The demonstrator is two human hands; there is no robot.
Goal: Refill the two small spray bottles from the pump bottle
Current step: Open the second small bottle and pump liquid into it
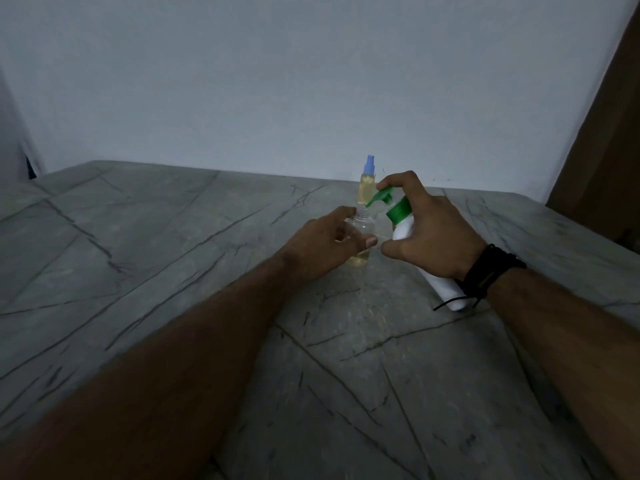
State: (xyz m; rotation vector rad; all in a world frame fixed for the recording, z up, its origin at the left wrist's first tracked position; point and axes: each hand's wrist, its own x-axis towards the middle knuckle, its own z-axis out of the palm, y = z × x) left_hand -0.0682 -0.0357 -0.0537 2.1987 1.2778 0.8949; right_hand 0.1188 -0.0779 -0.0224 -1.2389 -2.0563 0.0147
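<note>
Head view: right hand (433, 233) grips white pump bottle with green pump head (403, 221), tilted, long axis up-left, spout just above and right of threaded open neck of clear uncapped small bottle (360, 237), held upright by left hand (325, 245) on grey veined stone counter (173, 271). Little yellowish liquid at bottom. Second spray bottle, blue cap (367, 181), behind, nearly full.

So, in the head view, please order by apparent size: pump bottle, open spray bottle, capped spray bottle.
1. pump bottle, clearly largest.
2. open spray bottle and capped spray bottle: look alike; the capped one stands farther away, so I cannot rank them.
</note>
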